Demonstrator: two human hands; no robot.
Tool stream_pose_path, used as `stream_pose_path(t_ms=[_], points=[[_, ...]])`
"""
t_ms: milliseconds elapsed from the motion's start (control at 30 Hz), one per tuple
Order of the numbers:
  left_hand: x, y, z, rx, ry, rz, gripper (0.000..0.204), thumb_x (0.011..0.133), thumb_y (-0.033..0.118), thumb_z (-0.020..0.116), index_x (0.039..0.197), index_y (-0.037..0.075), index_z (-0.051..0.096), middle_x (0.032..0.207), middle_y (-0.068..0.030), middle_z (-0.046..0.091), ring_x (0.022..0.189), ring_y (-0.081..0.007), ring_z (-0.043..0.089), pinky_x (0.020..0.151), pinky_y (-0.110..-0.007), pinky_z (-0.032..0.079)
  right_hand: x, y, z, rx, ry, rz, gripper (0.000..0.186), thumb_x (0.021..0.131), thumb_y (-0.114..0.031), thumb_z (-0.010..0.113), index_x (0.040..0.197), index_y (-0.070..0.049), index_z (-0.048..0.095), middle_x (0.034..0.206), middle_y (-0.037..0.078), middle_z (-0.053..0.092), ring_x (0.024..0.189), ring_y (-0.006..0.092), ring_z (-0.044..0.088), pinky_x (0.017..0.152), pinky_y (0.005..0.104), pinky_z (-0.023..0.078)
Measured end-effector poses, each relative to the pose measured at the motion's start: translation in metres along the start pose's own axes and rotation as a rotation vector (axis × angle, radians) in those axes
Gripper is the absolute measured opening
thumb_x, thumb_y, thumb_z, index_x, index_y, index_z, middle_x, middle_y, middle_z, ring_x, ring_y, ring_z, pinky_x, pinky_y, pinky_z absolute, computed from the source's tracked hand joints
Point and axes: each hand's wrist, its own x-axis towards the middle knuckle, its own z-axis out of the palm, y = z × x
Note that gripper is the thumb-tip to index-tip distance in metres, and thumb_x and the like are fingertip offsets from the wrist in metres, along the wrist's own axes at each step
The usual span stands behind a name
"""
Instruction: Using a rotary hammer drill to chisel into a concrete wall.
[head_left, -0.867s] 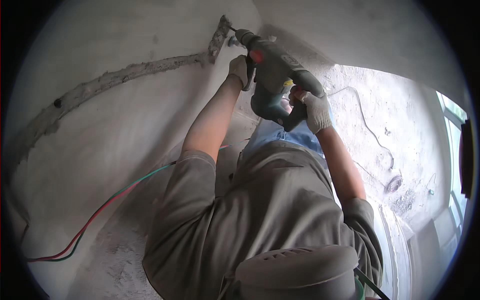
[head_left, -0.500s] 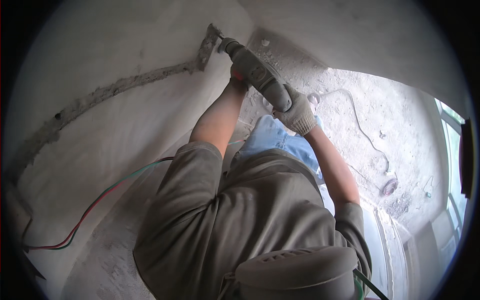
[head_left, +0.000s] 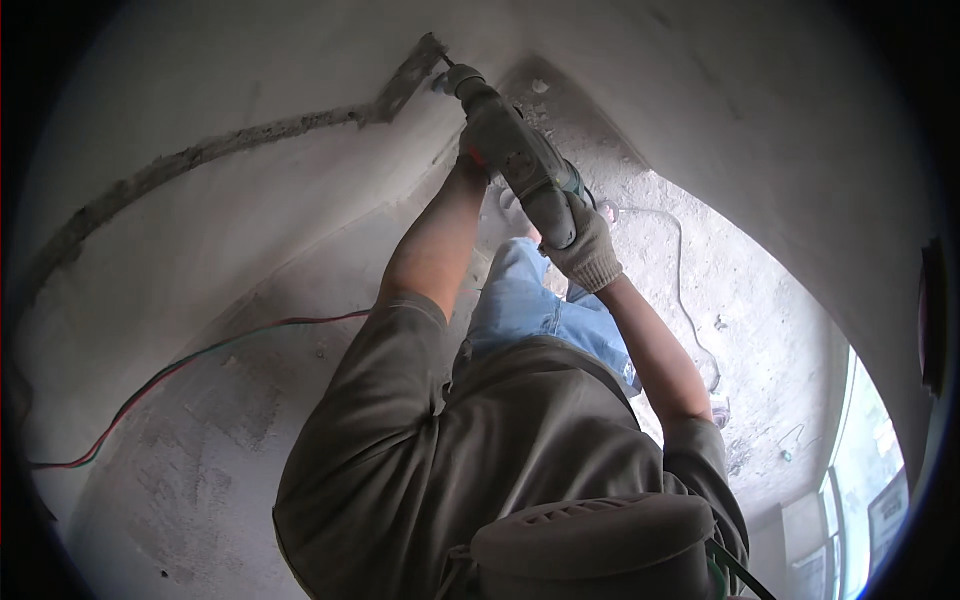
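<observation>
I hold a grey-green power drill (head_left: 525, 165) angled up and away to the left. Its thin bit reaches the wall at the upper end of a rough chiselled groove (head_left: 320, 118). My left hand (head_left: 470, 152) wraps round the drill's front part, mostly hidden by the tool. My right hand (head_left: 587, 250), in a knitted white glove, grips the rear handle. Just beside the bit is a small pale bluish fitting (head_left: 439, 85), too small to make out.
A red and green hose pair (head_left: 150, 385) runs along the lower left. A dusty, debris-strewn floor (head_left: 740, 310) shows at the right with a loose cord (head_left: 680, 280). My legs in jeans (head_left: 520, 300) are below the drill. A bright window (head_left: 865, 440) is at the far right.
The drill has swung from side-on to show its top and shifted slightly left, both hands still on it. The view has changed, bringing more upper wall into sight at the right.
</observation>
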Motion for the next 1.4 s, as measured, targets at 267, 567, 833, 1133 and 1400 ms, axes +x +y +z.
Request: stream_pose_path(t_ms=[267, 567, 833, 1133, 1400], points=[[-0.01, 0.042, 0.045, -1.682, 0.384, -0.713, 0.02, 0.088, 0.025, 0.059, 0.097, 0.011, 0.069, 0.102, -0.0135, 0.068, 0.097, -0.0297, 0.065, 0.084, -0.04, 0.052, 0.002, 0.005, -0.02, 0.072, 0.065, -0.037, 0.061, 0.064, -0.019, 0.078, 0.118, -0.002, 0.056, 0.094, 0.023, 0.067, 0.091, 0.043, 0.064, 0.078, 0.0456, 0.052], [0.025, 0.059, -0.022, -1.727, 0.047, -0.773, 0.012, 0.086, 0.022, 0.063, 0.085, 0.011, 0.068, 0.087, -0.0105, 0.066, 0.085, -0.0258, 0.065, 0.075, -0.038, 0.053, -0.005, -0.021, -0.026, 0.084, 0.046, 0.063, 0.057, 0.065, -0.015, 0.077, 0.116, -0.002, 0.055, 0.097, 0.023, 0.066, 0.095, 0.0426, 0.064, 0.08, 0.0444, 0.053], [0.014, 0.061, -0.004, -2.796, 0.14, -1.173, 0.016, 0.09, 0.02, 0.06, 0.077, 0.012, 0.067, 0.074, -0.007, 0.064, 0.073, -0.0227, 0.065, 0.069, -0.038, 0.053, -0.022, -0.021, -0.027, 0.091, -0.006, 0.135, 0.075, 0.059, -0.014, 0.082, 0.127, -0.002, 0.052, 0.11, 0.021, 0.065, 0.105, 0.0395, 0.063, 0.088, 0.0419, 0.051], [0.015, 0.065, -0.011, -3.016, 0.064, -0.849, 0.019, 0.093, 0.025, 0.054, 0.087, 0.011, 0.065, 0.086, -0.0085, 0.065, 0.082, -0.0226, 0.064, 0.077, -0.04, 0.051, -0.007, -0.033, -0.032, -0.011, -0.076, 0.165, 0.072, 0.06, -0.016, 0.081, 0.124, -0.002, 0.052, 0.111, 0.023, 0.063, 0.107, 0.043, 0.059, 0.089, 0.0457, 0.051], [0.011, 0.071, -0.019, -3.164, -0.015, -0.505, 0.025, 0.096, 0.03, 0.049, 0.095, 0.01, 0.064, 0.096, -0.0098, 0.066, 0.091, -0.0225, 0.063, 0.084, -0.041, 0.05, -0.026, -0.006, -0.043, -0.046, -0.037, 0.053, 0.071, 0.06, -0.018, 0.081, 0.123, -0.002, 0.052, 0.112, 0.022, 0.063, 0.105, 0.0432, 0.06, 0.088, 0.0468, 0.05]])
